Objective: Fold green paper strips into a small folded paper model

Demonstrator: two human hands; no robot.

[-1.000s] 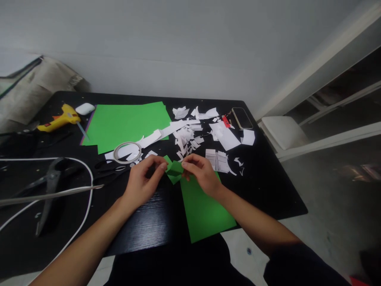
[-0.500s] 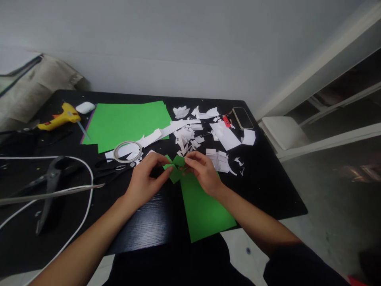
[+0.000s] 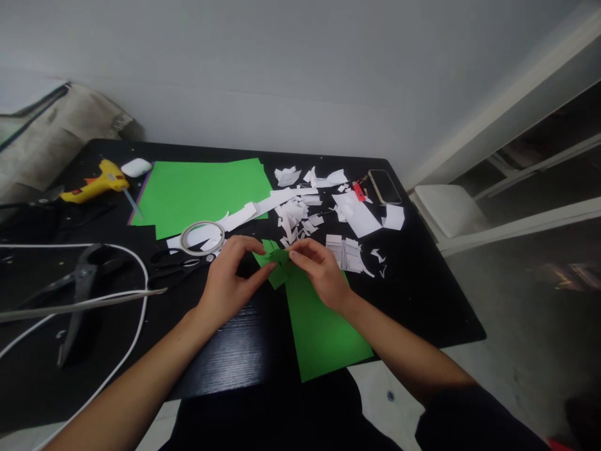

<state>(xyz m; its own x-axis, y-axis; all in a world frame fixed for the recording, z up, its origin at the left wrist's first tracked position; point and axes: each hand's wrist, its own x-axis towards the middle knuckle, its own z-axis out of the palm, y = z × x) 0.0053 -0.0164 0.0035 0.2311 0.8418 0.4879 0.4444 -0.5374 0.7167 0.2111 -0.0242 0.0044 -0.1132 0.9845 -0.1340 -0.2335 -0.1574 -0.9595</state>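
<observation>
White case (image 3: 136, 167) just beside yellow glue gun (image 3: 106, 180); phone (image 3: 385, 187) far right.

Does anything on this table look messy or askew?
Yes. White paper scraps lie strewn across the black table in irregular pieces, some curled, so it looks littered. The far green sheets are stacked unevenly, with a purple edge peeking out along their left side.

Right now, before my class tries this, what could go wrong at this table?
Pinched between the left hand and right hand, the green piece might crease crookedly or tear. The scissors lie close to the left hand and could get bumped. White scraps just beyond both hands might scatter.
</observation>
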